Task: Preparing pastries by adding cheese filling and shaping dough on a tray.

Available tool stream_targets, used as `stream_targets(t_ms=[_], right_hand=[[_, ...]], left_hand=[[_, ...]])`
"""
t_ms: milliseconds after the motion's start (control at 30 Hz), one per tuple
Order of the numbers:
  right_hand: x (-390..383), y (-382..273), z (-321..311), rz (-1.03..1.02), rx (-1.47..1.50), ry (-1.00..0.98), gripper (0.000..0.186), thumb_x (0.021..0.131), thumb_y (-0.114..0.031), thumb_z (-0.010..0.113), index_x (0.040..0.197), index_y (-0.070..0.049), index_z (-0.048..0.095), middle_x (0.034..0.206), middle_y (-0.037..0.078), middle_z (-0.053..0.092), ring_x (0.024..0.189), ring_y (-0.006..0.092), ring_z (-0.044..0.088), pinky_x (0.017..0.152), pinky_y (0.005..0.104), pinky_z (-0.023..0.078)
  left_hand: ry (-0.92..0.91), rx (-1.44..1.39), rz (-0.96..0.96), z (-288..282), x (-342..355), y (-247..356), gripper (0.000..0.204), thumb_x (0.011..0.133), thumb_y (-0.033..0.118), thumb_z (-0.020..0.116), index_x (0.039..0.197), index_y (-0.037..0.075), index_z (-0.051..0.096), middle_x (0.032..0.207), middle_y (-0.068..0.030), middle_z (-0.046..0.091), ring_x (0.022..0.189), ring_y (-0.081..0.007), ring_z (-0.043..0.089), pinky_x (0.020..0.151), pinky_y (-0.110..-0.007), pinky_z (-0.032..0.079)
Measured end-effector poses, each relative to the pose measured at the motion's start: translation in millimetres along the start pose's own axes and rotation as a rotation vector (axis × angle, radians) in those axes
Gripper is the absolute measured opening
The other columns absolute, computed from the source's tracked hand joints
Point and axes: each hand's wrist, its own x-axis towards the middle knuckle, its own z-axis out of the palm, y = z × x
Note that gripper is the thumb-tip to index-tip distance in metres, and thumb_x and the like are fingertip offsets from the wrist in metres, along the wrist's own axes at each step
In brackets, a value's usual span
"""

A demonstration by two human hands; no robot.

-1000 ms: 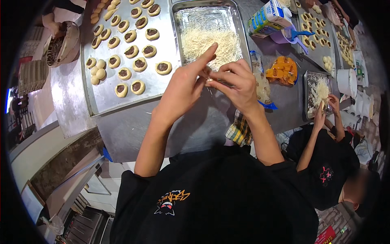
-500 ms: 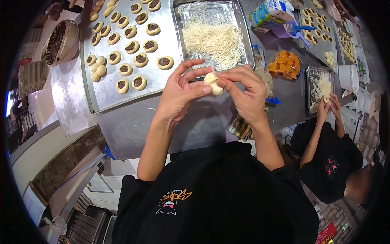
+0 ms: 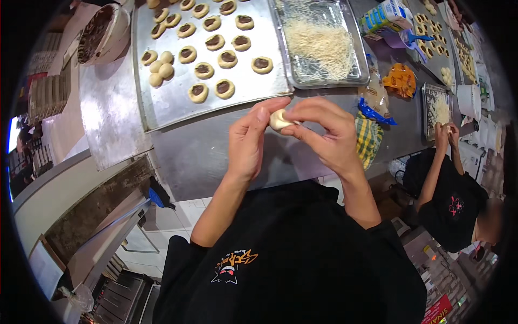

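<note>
Between my two hands, just in front of the trays, is a small pale piece of dough [image 3: 277, 121]. My left hand [image 3: 248, 140] supports it from the left, fingers closed along its side. The thumb and fingers of my right hand [image 3: 327, 127] pinch its right end. Beyond my left hand lies a metal baking tray [image 3: 162, 116] with rows of flattened dough rounds, each bearing a dark brown filling [image 3: 262, 65], and a cluster of plain dough balls [image 3: 161, 70]. Straight ahead stands a metal tray [image 3: 329, 83] of pale shredded cheese [image 3: 321, 46].
At the far left stands a bucket [image 3: 114, 38] smeared with dark filling. To the right are a milk carton [image 3: 384, 19], a purple jug [image 3: 396, 39] with a blue brush, an orange package [image 3: 400, 80] and a checkered cloth [image 3: 368, 140]. A co-worker [image 3: 453, 200] works beyond, at another cheese tray.
The view has shifted, so the trays appear farther right. My left fingers, spread before, have drawn together against the dough. The dough looks rounder and its folded seam is hidden.
</note>
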Motion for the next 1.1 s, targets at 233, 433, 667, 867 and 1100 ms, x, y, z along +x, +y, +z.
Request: stream_targets(t_ms=[233,433,667,867,1100], right_hand=[[-15,-23,101,0.118,0.077,-0.001,0.021,0.077,0.003,0.079,0.097,0.003,0.073,0.094,0.009,0.069,0.089,0.0170,0.066,0.077,0.0277,0.053],[-24,-21,152,0.147,0.146,-0.142,0.028,0.078,0.002,0.079,0.105,0.002,0.073,0.097,0.008,0.069,0.093,0.0152,0.064,0.078,0.0253,0.052],[-10,-27,188,0.024,0.060,-0.226,0.026,0.077,0.000,0.079,0.102,0.000,0.074,0.099,0.009,0.069,0.093,0.0182,0.066,0.080,0.0272,0.052],[-2,-42,214,0.029,0.074,-0.144,0.018,0.077,-0.002,0.079,0.094,0.000,0.074,0.096,0.009,0.071,0.091,0.0207,0.067,0.082,0.0302,0.052],[-2,-31,220,0.118,0.084,-0.185,0.019,0.079,-0.001,0.077,0.098,0.001,0.074,0.096,0.009,0.071,0.091,0.0206,0.067,0.079,0.0306,0.053]], left_hand=[[0.124,-0.263,0.039,-39,-28,39,0.051,0.107,0.039,0.041,0.119,-0.007,0.061,0.117,-0.0206,0.067,0.112,-0.0276,0.064,0.101,-0.038,0.050],[0.092,-0.153,0.095,-96,-52,62,0.047,0.106,0.040,0.044,0.110,-0.004,0.059,0.113,-0.0201,0.068,0.113,-0.0317,0.064,0.101,-0.043,0.051],[0.160,-0.330,-0.234,-140,-55,88,0.042,0.104,0.036,0.051,0.114,-0.004,0.059,0.113,-0.0187,0.067,0.109,-0.0268,0.065,0.096,-0.039,0.053],[0.202,-0.313,-0.381,-159,-60,97,0.044,0.105,0.035,0.048,0.118,-0.005,0.058,0.116,-0.0191,0.066,0.108,-0.0243,0.065,0.093,-0.038,0.054],[0.032,-0.066,0.051,-163,-65,89,0.050,0.107,0.039,0.036,0.113,-0.005,0.060,0.117,-0.0207,0.066,0.110,-0.0317,0.065,0.099,-0.042,0.051]])
